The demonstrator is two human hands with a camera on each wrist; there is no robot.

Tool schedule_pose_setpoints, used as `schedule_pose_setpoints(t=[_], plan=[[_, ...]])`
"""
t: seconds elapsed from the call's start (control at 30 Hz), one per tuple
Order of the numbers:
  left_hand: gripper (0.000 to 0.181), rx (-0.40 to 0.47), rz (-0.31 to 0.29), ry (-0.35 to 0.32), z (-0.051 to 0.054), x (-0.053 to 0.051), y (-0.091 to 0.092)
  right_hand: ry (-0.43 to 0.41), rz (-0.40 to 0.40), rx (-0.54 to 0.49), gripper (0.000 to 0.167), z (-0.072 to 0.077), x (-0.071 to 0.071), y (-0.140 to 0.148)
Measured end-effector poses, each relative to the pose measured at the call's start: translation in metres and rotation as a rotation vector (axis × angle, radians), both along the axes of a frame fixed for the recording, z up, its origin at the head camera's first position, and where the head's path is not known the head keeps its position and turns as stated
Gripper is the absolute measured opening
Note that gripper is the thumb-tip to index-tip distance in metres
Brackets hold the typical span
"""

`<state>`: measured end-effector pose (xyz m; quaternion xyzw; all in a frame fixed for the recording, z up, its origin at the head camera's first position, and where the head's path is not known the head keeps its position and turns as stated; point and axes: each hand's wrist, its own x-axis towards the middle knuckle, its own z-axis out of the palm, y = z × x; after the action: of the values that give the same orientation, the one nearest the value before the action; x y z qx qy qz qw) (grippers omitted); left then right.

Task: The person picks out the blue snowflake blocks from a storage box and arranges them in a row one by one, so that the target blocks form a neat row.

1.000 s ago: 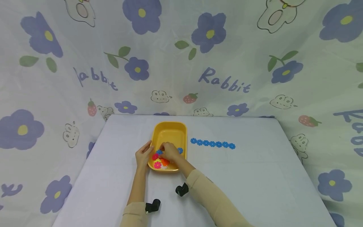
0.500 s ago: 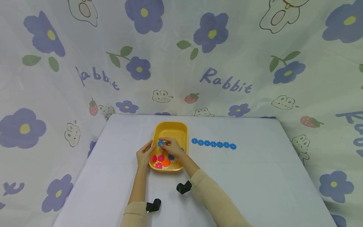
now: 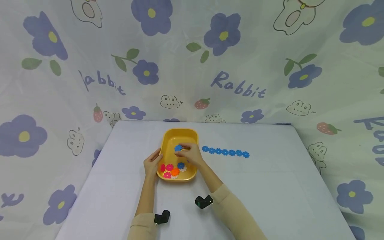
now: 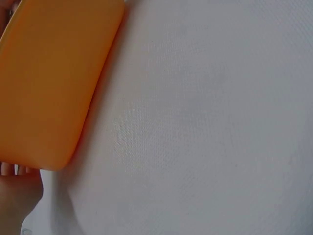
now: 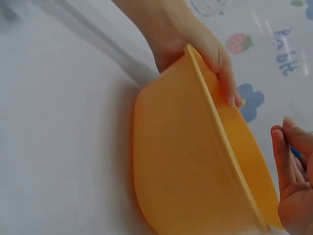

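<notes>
A yellow plastic basin point(image 3: 180, 135) is on the table, tipped toward the person. My left hand point(image 3: 151, 163) grips its left side; in the right wrist view, that hand's thumb point(image 5: 229, 88) lies inside the rim. Over the basin, my right hand point(image 3: 192, 155) pinches a blue flower-shaped plastic piece point(image 3: 178, 148). Only a sliver of blue shows between the right hand's fingers in the right wrist view. At the basin's near end lie loose flower pieces: pink point(image 3: 167, 174), orange point(image 3: 175, 172), dark blue point(image 3: 180, 165) and white point(image 3: 183, 169).
To the right of the basin, several blue flower pieces point(image 3: 225, 152) form a straight row on the white tablecloth point(image 3: 255, 190). A printed curtain point(image 3: 180, 73) hangs behind and beside the table. Black wrist cameras point(image 3: 162, 217) sit on both forearms.
My right hand came up from the pile in the basin with a blue flower piece, then moved right toward the basin's right side. The left hand stayed on the basin.
</notes>
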<state>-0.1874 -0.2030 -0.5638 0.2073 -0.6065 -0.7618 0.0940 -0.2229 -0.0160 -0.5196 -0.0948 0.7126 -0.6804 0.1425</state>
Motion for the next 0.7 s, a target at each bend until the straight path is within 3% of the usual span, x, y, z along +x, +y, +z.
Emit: schedule_pose_setpoints(t=[0.2,0.47,0.63,0.7], plan=[[0.042,0.016,0.005,0.024,-0.001,-0.001,-0.001,0.151,-0.038,-0.005,0.051,-0.001,0.001,0.029],[0.04,0.002,0.014,0.022,-0.001,0.0,0.0,0.357,-0.216,0.101,0.043,-0.004,0.004,0.074],[0.04,0.007,0.01,0.006,-0.001,0.001,0.001,0.409,-0.301,0.159,0.041,-0.008,0.005,0.113],[0.04,0.005,0.008,0.005,0.0,0.002,0.001,0.417,-0.326,0.175,0.041,-0.002,0.009,0.128]])
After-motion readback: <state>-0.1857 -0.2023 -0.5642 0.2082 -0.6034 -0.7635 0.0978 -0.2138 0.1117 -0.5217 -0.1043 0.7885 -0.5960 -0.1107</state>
